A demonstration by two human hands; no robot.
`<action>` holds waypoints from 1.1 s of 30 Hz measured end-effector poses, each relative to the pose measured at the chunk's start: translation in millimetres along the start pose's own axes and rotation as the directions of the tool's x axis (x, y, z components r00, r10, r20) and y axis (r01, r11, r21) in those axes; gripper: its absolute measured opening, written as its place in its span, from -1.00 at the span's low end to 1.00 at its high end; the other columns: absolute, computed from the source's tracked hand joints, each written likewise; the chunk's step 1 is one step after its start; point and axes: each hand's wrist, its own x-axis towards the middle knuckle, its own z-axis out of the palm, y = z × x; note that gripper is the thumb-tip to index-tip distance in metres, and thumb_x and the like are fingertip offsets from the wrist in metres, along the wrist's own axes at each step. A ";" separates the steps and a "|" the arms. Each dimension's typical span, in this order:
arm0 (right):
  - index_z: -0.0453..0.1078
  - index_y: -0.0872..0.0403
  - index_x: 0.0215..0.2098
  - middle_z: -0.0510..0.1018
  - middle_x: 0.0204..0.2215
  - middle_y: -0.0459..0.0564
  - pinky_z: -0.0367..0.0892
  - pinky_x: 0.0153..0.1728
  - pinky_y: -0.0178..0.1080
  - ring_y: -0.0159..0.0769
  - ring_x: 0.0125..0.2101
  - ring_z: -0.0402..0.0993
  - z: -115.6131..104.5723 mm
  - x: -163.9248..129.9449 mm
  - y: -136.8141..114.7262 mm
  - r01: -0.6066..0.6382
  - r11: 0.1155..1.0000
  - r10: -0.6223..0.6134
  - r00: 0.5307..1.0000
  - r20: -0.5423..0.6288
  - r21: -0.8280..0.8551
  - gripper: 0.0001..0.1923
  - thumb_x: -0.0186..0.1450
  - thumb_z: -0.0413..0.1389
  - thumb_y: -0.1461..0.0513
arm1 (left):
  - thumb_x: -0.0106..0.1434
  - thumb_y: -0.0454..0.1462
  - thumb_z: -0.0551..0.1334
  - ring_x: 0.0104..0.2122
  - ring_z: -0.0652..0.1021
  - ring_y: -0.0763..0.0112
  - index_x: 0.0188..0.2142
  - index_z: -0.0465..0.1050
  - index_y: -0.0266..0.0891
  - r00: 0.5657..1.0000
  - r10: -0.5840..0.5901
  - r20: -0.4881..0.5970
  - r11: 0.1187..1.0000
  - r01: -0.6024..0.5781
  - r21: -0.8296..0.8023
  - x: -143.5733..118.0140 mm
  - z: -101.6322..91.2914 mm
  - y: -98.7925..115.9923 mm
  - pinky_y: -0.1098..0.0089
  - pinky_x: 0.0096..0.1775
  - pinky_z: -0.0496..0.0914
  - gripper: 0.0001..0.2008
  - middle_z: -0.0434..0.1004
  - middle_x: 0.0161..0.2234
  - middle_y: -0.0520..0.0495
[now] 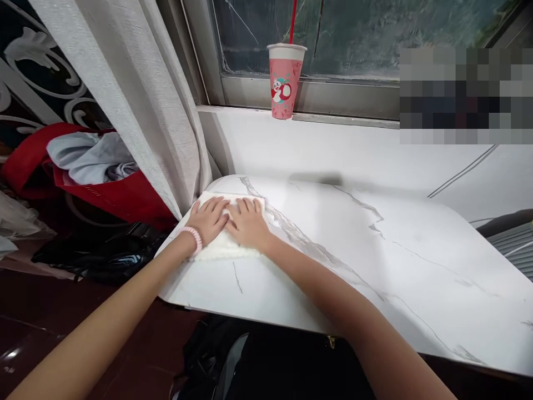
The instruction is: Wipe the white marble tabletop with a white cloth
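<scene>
A cream-white cloth lies spread flat on the left end of a white marble-patterned table. My left hand, with a pink coil band at the wrist, rests palm down on the cloth, fingers stretched out. Beside it my right hand also lies flat on the cloth, fingers spread and pointing toward the wall. The two hands touch or nearly touch at the thumbs. Parts of the cloth are covered by both palms.
On the window ledge stands a pink paper cup with a red straw. A pale curtain hangs against the table's left corner. Left of it is a red bag holding light cloth. Black bags lie lower down. A cable runs along the wall.
</scene>
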 end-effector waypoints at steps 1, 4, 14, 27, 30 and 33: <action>0.24 0.18 0.24 0.29 0.22 0.27 -0.13 0.28 0.17 0.05 0.23 0.12 1.1 11.1 10.4 -0.015 1.000 0.016 1.000 0.004 -0.016 -0.53 0.44 -0.10 0.16 | 0.34 -0.16 -0.16 0.28 0.25 0.14 0.20 0.25 -0.21 1.000 0.007 -0.001 1.000 -0.007 -0.019 17.6 1.4 -0.6 -0.10 0.28 -0.01 -0.48 0.28 0.27 -0.20; 0.19 0.20 0.28 0.25 0.26 0.30 -0.14 0.27 0.19 0.06 0.25 0.08 3.6 40.1 36.8 -0.031 0.998 0.034 0.998 0.050 -0.060 -0.51 0.45 -0.13 0.18 | 0.32 -0.16 -0.10 0.26 0.29 0.14 0.16 0.28 -0.17 1.000 -0.011 -0.017 0.998 0.010 -0.065 62.4 6.1 -3.6 -0.07 0.29 0.00 -0.52 0.34 0.24 -0.18; 0.21 0.11 0.27 0.30 0.24 0.18 -0.11 0.29 0.10 -0.05 0.24 0.12 9.6 91.6 101.0 -0.068 0.995 0.069 0.997 0.020 -0.077 -0.54 0.45 -0.13 0.19 | 0.31 -0.17 -0.07 0.23 0.32 0.15 0.13 0.31 -0.09 0.995 -0.075 -0.060 0.996 0.071 -0.058 147.3 22.1 5.6 -0.07 0.27 0.02 -0.56 0.37 0.22 -0.14; 0.21 0.14 0.29 0.25 0.29 0.18 -0.12 0.29 0.09 -0.02 0.28 0.10 2.4 71.0 129.8 -0.103 0.991 0.102 0.995 -0.018 -0.086 -0.52 0.46 -0.15 0.19 | 0.37 -0.19 -0.14 0.29 0.24 0.16 0.23 0.23 -0.19 0.999 -0.024 -0.032 0.998 0.022 -0.050 151.1 27.1 42.8 -0.05 0.30 -0.05 -0.50 0.26 0.29 -0.18; 0.20 0.17 0.30 0.23 0.30 0.23 -0.16 0.29 0.10 0.03 0.30 0.06 -1.4 51.4 116.4 -0.123 0.987 0.122 0.992 -0.016 -0.103 -0.51 0.46 -0.16 0.19 | 0.38 -0.18 -0.15 0.30 0.22 0.20 0.24 0.22 -0.18 1.000 0.020 -0.024 0.998 -0.021 -0.064 132.3 23.2 47.2 -0.02 0.31 -0.06 -0.50 0.22 0.31 -0.17; 0.21 0.20 0.29 0.22 0.30 0.28 -0.17 0.29 0.13 0.06 0.30 0.05 -6.7 27.5 97.6 -0.140 0.985 0.139 0.990 -0.019 -0.096 -0.50 0.46 -0.16 0.18 | 0.38 -0.17 -0.13 0.31 0.20 0.22 0.24 0.22 -0.14 0.999 0.050 -0.010 0.997 -0.051 -0.061 105.8 19.4 50.2 -0.02 0.31 -0.07 -0.51 0.20 0.33 -0.15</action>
